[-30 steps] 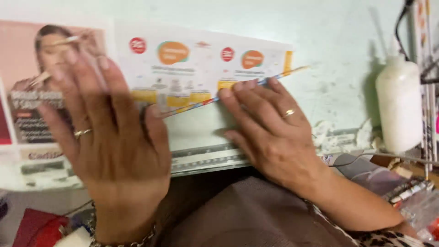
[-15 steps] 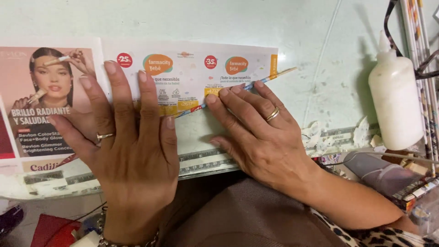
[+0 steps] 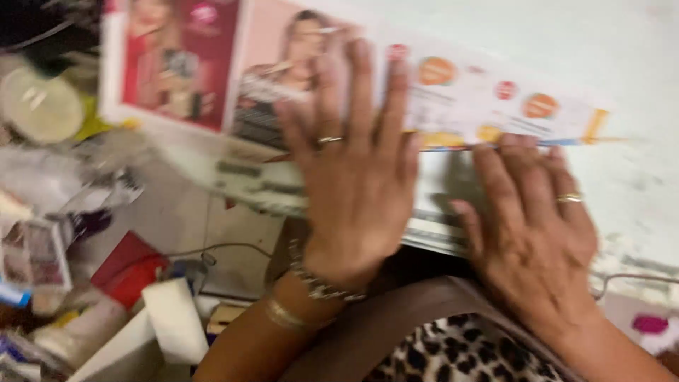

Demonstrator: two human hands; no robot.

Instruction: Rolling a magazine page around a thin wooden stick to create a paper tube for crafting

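My left hand [image 3: 357,177] lies flat, fingers spread, on a long printed paper strip [image 3: 453,106] that shows a pictured person and round orange and red badges. My right hand [image 3: 530,219] presses flat beside it, fingertips at the strip's lower edge, where a thin stick [image 3: 559,143] lies along the fold. Both hands wear rings, and the left wrist carries bracelets. The strip rests on a pale green work surface [image 3: 636,64]. The picture is blurred.
Clutter fills the left side: a round pale lid [image 3: 41,106], a small patterned box [image 3: 35,255], a red object [image 3: 131,269], a white block [image 3: 173,318] and a thin cable [image 3: 219,249]. A pink item [image 3: 649,324] sits at the lower right.
The view has swung left and down, bringing the clutter at the left into sight. Both hands stay flat on the paper strip. The white bottle at the right has left the frame.
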